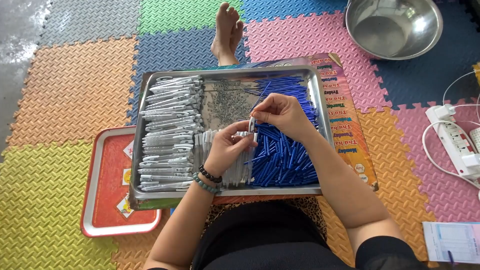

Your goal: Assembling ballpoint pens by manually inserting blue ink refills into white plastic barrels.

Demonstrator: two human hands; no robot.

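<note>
Foam floor mat [75,85], interlocking squares in orange, yellow, blue, pink, green and grey, under everything. Steel tray [227,71], rectangular, shiny, raised rim, the landmark for what follows. Beyond the tray's far right corner: round steel bowl [395,27]. Beneath the tray and jutting out to its right: colourful printed board [350,130]. At the tray's left near corner, partly under it: red tray [107,200] with a pale rim. Well right of the tray: white power strip [455,140] with white cables. Inside the tray, left part: stacked rows of white pen barrels [167,135] with clips, lying crosswise. Right part: heap of blue pen tubes [285,155], slim and short. Far middle: scatter of tiny metal springs [227,102]. Above the tray's middle: left hand [227,147], beaded bracelets at the wrist, curled around a small white pen piece [251,125], held upright; right hand [282,115], fingertips pinched on the top of the same piece.
</note>
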